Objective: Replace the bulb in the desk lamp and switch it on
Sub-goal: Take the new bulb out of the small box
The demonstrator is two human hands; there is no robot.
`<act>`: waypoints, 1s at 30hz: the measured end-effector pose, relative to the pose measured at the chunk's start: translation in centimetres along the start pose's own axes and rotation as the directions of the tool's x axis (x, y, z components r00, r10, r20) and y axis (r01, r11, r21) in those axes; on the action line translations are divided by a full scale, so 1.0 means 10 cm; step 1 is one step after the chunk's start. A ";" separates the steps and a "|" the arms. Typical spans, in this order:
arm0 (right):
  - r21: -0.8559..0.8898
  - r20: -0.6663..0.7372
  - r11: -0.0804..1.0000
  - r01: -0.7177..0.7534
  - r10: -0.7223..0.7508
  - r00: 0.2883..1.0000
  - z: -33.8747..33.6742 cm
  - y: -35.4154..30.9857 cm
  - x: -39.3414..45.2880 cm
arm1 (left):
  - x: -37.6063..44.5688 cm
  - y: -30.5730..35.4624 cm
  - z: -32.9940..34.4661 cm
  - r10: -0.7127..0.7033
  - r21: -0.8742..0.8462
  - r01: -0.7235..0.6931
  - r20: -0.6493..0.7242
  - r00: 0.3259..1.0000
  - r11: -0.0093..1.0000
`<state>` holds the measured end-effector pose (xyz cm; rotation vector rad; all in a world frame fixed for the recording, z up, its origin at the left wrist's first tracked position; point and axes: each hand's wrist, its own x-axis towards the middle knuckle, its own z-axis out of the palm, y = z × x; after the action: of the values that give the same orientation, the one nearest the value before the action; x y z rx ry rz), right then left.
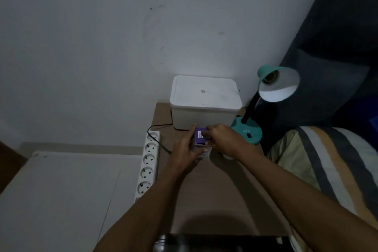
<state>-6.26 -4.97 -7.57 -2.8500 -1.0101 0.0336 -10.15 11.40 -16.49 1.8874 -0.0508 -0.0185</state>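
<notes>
1. Near the middle of the table, a bit toward its back edge, both hands are on a small purple box that stands upright just in front of the white bin.
2. Left hand is wrapped around the box's left side, fingers curled on it, so it's got a proper hold.
3. Right hand comes in from the right, fingertips pinched at the box's top edge by the barcode. Can't tell if the flap is open.
4. The lamp sits at the table's back right corner, teal base right beside the bin. Its shade tips toward the camera and the socket inside looks bare, no bulb in it.
5. A white power strip runs along the table's left edge, with a black cord plugged in at the far end.
6. Something pale pokes out from under the right wrist, too hidden to say what it is.
</notes>
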 end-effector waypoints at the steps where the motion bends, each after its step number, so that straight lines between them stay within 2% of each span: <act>1: -0.028 -0.003 0.999 0.018 -0.018 1.000 0.01 0.00 0.00 | -0.01 0.00 0.00 0.002 0.010 -0.002 -0.003 1.000 1.000; 7: -0.028 -0.080 0.999 0.030 -0.032 0.996 0.22 0.07 -0.09 | -0.05 0.02 0.02 -0.034 -0.015 0.034 -0.014 0.999 0.999; 10: 0.131 -0.150 0.991 -0.007 0.027 0.988 0.17 0.04 -0.11 | -0.05 0.03 0.01 -0.028 -0.027 0.027 -0.020 0.999 0.999; 13: 0.365 -0.187 0.922 -0.128 0.207 0.960 0.07 -0.04 -0.07 | -0.07 0.04 -0.01 0.034 0.079 -0.031 -0.035 0.999 0.996; 15: 0.542 -0.213 0.804 -0.246 0.414 0.885 0.05 -0.09 -0.01 | -0.10 0.06 -0.02 0.070 0.131 -0.063 -0.046 0.997 0.989; 18: 0.726 -0.248 0.586 -0.358 0.710 0.659 0.02 -0.16 0.06 | -0.11 0.08 -0.03 0.118 0.190 -0.111 -0.025 0.993 0.976; 19: 0.734 -0.268 0.559 -0.385 0.760 0.592 0.02 -0.18 0.08 | -0.11 0.08 -0.03 0.119 0.210 -0.113 -0.017 0.993 0.971; 21: 0.711 -0.293 0.552 -0.435 0.796 0.530 0.03 -0.19 0.11 | -0.10 0.09 -0.05 0.113 0.223 -0.109 -0.003 0.994 0.969; 26: 0.705 -0.239 0.536 -0.465 0.796 0.555 0.08 -0.14 0.15 | -0.09 0.09 -0.08 0.153 0.274 -0.149 0.007 0.988 0.950; 28: 0.675 -0.213 0.567 -0.472 0.762 0.611 0.09 -0.12 0.15 | -0.07 0.07 -0.08 0.134 0.270 -0.130 0.002 0.991 0.954; 30: 0.620 -0.167 0.635 -0.461 0.681 0.713 0.11 -0.11 0.12 | -0.05 0.08 -0.10 0.099 0.250 -0.097 0.005 0.995 0.963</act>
<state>-6.06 -3.24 -8.52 -2.3632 0.0632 -0.1624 -10.64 12.13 -15.46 2.1354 -0.1469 0.0655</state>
